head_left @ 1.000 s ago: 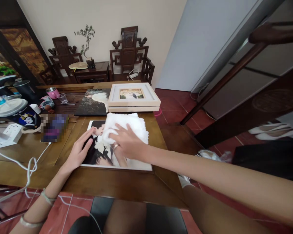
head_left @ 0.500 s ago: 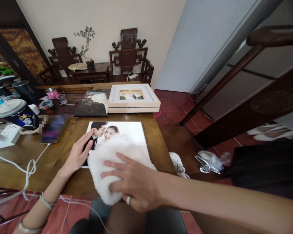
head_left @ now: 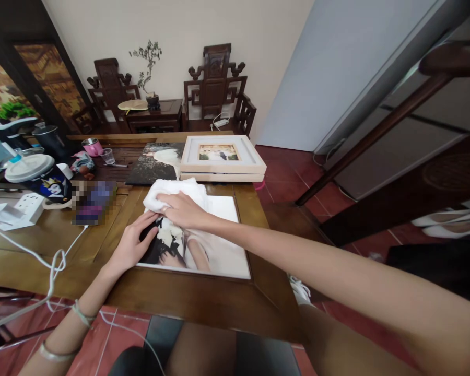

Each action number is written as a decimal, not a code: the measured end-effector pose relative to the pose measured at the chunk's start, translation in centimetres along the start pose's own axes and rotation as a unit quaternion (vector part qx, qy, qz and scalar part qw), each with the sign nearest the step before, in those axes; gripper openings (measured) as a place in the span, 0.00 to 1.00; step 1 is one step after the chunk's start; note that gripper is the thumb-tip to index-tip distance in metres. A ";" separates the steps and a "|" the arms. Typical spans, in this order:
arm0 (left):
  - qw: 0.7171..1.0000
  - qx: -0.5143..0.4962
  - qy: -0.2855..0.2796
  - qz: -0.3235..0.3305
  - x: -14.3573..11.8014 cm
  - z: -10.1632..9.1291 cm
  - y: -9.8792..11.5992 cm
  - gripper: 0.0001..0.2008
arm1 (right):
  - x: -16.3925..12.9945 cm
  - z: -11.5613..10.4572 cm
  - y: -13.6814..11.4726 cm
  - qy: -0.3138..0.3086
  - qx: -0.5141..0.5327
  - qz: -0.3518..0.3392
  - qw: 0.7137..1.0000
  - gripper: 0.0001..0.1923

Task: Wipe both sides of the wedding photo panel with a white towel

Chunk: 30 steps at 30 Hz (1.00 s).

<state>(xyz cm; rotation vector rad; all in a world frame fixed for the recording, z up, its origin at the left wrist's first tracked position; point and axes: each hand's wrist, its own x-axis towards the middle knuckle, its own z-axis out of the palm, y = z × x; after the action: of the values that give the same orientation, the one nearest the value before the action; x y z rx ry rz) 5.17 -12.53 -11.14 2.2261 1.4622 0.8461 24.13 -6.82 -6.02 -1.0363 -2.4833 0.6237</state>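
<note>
Both hands lie flat on the wooden table's [head_left: 203, 305] photo print [head_left: 223, 256], right hand [head_left: 182, 210] pressing a white cloth [head_left: 176, 188].

Wooden table [head_left: 203, 305] w/ photo print [head_left: 219, 256], dark print [head_left: 152, 167], stacked frames [head_left: 223, 159], cups, cables.

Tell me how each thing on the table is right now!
white cloth: bunched, pressed on the photo's far left corner.
large photo: lying flat.
right hand: on the cloth.
left hand: flat on the photo's left edge.
framed picture: lying flat, stacked on another frame.
plastic cup: upright.
</note>
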 end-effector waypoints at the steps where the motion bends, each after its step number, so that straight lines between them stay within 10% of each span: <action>1: 1.000 -0.001 -0.001 -0.001 0.0 0.0 -0.1 0.22 | 0.7 0.1 -0.3 0.001 0.005 -0.004 1.000 0.17; 6: 1.000 -0.012 0.000 -0.003 0.0 -0.1 -0.1 0.22 | 0.5 -0.1 0.2 0.003 0.017 -0.011 1.000 0.16; 16: 0.999 -0.029 -0.013 0.009 0.2 -0.3 0.7 0.22 | -9.2 -2.9 6.0 0.045 -0.051 0.059 0.996 0.18; 25: 1.000 -0.010 -0.009 0.001 0.4 0.2 0.6 0.24 | -15.8 0.4 -3.0 -0.125 -0.057 -0.081 0.987 0.20; 30: 1.000 -0.015 -0.014 0.008 0.5 0.3 0.5 0.23 | -13.7 -1.3 -1.7 -0.175 -0.071 -0.088 0.978 0.21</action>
<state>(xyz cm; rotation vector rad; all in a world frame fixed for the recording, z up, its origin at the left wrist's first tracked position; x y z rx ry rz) 5.86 -12.28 -10.88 2.2217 1.4126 0.8325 32.84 -17.61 -6.39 -0.7950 -2.9247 0.6266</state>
